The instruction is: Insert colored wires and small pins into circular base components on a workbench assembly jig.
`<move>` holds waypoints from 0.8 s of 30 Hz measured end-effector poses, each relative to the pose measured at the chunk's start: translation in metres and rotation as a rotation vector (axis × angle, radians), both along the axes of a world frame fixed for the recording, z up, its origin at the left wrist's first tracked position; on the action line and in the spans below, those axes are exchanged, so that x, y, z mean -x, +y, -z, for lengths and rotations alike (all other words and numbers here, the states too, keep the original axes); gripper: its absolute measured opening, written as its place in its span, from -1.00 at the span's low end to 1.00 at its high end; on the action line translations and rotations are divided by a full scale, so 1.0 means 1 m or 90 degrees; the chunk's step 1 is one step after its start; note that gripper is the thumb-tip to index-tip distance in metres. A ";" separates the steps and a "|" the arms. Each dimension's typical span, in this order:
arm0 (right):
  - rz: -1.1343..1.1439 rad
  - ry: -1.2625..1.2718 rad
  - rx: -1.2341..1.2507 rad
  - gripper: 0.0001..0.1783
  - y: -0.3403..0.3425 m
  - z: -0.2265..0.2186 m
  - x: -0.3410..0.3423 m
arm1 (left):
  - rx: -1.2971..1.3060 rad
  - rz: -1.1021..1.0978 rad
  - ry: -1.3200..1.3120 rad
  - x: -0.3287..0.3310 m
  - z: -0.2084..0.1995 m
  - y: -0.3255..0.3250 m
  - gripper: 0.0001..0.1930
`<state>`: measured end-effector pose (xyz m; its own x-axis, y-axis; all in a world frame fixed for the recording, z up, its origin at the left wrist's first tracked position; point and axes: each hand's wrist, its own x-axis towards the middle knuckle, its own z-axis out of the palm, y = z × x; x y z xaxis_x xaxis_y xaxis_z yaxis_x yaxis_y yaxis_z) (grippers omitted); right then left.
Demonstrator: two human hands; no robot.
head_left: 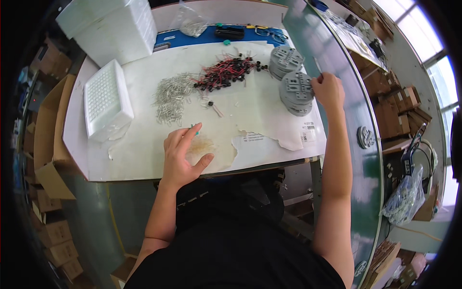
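My right hand (329,90) is at the right side of the table, its fingers closed at the edge of the top grey round slotted disc (296,86) of the nearer stack. A second stack of the same grey discs (286,60) stands just behind it. My left hand (182,155) hovers over the near middle of the table, thumb and fingers apart. A small teal bit (195,130) shows by its fingertips; whether it is on a finger or on the table, I cannot tell. Ahead lie a pile of small black parts with red wires (228,72) and bent silvery wire pieces (172,96).
A white foam tray with rows of holes (108,101) sits at the left, before white foam boxes (110,33). At the right runs a green conveyor belt (356,159) bearing a grey disc (365,137). Glasses (272,33) and a black case (229,32) lie at the back.
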<state>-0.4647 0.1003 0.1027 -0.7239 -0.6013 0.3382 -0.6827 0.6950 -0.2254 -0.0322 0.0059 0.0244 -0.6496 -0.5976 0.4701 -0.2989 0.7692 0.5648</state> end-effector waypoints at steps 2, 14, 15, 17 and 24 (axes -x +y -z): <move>0.024 0.082 0.033 -0.60 0.004 -0.001 -0.005 | 0.006 -0.026 0.017 -0.007 0.000 0.000 -0.21; -0.410 -0.372 0.092 -0.79 -0.028 0.053 -0.174 | -0.230 0.070 -0.030 0.003 0.001 0.004 0.20; -0.446 -0.360 0.108 -0.80 -0.036 0.052 -0.164 | -0.232 0.069 -0.030 0.001 -0.001 0.005 0.20; -0.496 -0.299 0.037 -0.80 -0.061 0.047 -0.143 | -0.186 0.080 -0.066 0.001 -0.004 0.003 0.19; -0.539 -0.237 -0.183 -0.78 -0.081 0.056 -0.121 | -0.151 0.102 -0.083 0.009 -0.003 0.005 0.14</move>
